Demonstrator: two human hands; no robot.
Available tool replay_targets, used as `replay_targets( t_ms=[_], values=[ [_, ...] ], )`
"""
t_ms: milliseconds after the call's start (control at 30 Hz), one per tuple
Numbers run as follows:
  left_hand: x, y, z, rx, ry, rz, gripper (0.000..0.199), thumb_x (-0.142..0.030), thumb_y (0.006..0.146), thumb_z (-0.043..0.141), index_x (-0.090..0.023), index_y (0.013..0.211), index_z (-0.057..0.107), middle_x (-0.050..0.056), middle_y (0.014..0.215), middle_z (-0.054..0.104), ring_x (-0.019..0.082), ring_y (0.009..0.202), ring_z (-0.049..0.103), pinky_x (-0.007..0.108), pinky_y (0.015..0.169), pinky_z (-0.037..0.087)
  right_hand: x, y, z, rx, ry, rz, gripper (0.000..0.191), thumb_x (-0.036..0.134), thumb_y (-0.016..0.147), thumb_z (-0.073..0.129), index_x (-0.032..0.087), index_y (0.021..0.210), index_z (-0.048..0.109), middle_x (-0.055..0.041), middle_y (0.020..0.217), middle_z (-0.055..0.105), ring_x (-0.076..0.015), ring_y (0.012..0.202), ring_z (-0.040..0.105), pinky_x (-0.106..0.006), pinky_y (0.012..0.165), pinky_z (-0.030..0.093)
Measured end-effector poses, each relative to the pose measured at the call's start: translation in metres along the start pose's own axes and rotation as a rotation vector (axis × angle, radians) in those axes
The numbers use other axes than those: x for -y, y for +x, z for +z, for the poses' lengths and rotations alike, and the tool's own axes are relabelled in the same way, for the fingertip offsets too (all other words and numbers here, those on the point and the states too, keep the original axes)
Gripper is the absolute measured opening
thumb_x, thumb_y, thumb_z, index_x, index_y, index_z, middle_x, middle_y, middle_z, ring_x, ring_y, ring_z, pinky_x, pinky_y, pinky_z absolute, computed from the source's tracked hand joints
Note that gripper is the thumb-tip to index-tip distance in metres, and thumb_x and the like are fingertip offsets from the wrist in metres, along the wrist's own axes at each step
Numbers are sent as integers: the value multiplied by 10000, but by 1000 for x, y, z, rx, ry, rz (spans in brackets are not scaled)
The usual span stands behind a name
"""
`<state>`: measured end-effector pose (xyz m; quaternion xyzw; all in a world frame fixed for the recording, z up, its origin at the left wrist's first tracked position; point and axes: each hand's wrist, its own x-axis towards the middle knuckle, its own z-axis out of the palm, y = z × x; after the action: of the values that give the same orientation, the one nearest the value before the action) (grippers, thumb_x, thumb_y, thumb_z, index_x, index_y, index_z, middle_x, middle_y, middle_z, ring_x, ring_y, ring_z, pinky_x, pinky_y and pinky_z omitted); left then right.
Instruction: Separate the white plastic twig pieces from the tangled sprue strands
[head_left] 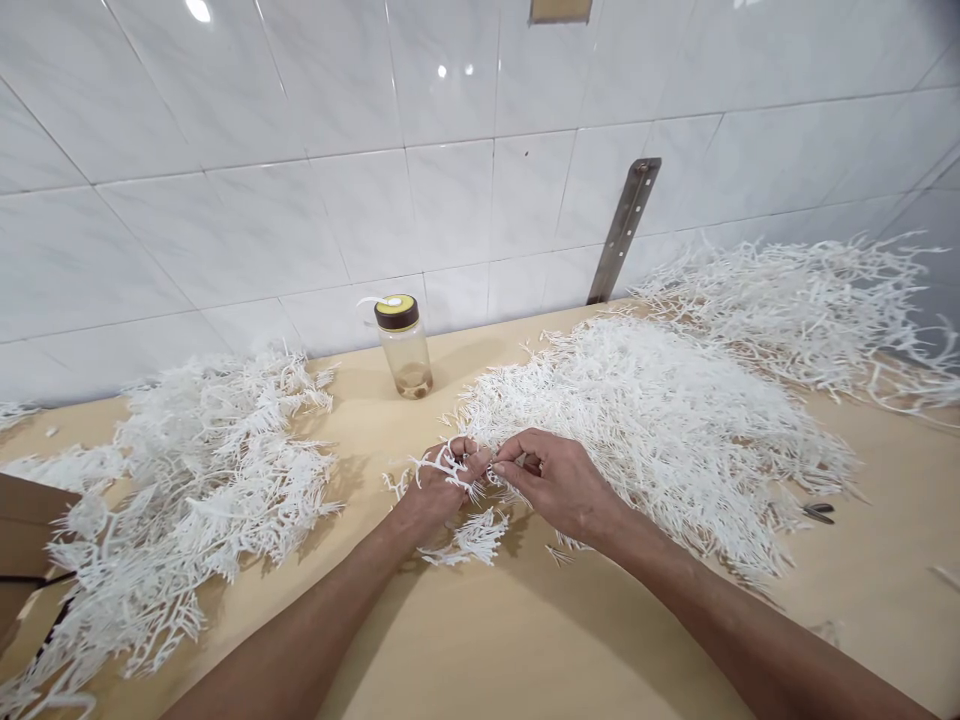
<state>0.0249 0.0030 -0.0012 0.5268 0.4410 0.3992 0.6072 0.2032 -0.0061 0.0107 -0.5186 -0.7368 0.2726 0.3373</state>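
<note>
My left hand point(444, 482) is closed on a white branched plastic piece point(442, 462), whose prongs spread over the back of the hand. Close beside it on the right, my right hand point(551, 475) has its thumb and forefinger pinched together near the left fingertips; whatever lies between them is too small to make out. Another white branched sprig point(476, 538) lies on the table just below my hands. A large heap of thin white pieces point(637, 410) spreads behind and to the right of my right hand.
On the left is a pile of white branched sprigs point(217, 470), with a brown box point(34, 530) at the edge. A lidded jar point(406, 350) stands by the tiled wall. More white strands point(802, 310) lie back right. A metal bracket point(624, 230) leans there.
</note>
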Motion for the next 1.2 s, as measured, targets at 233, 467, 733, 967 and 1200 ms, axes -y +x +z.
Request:
replay_targets(
  t_ms=[233, 467, 733, 967, 1200],
  values=[
    [7, 0, -2, -6, -44, -27, 389, -511, 758, 726, -182, 719, 522, -60, 598, 442, 59, 499, 371, 206, 503, 315, 1, -2, 3, -30, 51, -65, 105, 210, 863, 588, 201, 778, 647, -12, 823, 638, -121, 630, 508, -263, 596, 415],
    [5, 0, 3, -59, -144, -63, 402, -456, 673, 800, -176, 674, 512, -44, 597, 483, 78, 527, 449, 209, 514, 354, 4, -4, 6, 14, 47, -184, 180, 151, 913, 492, 186, 755, 571, -34, 814, 577, -146, 702, 512, -274, 609, 401],
    [-11, -2, 8, -101, -164, -125, 452, -457, 602, 839, -179, 674, 490, -68, 541, 441, 60, 488, 391, 188, 469, 305, 16, -9, 5, 48, 89, -271, 121, 147, 889, 522, 192, 788, 569, -39, 871, 617, -135, 699, 537, -262, 596, 413],
    [-8, 1, 0, -53, -11, -96, 473, -556, 656, 782, -166, 684, 516, -34, 633, 540, 34, 447, 347, 194, 419, 229, -7, 3, -5, -146, 78, 58, 116, 291, 873, 556, 205, 817, 610, 18, 616, 573, -131, 544, 495, -250, 496, 375],
    [-7, 1, 0, -36, 4, -80, 469, -567, 674, 764, -168, 682, 518, -33, 643, 524, 44, 474, 362, 194, 433, 256, -7, 2, -8, -127, -3, 22, 168, 310, 892, 535, 200, 942, 652, -12, 723, 638, -137, 575, 528, -270, 542, 407]
  ],
)
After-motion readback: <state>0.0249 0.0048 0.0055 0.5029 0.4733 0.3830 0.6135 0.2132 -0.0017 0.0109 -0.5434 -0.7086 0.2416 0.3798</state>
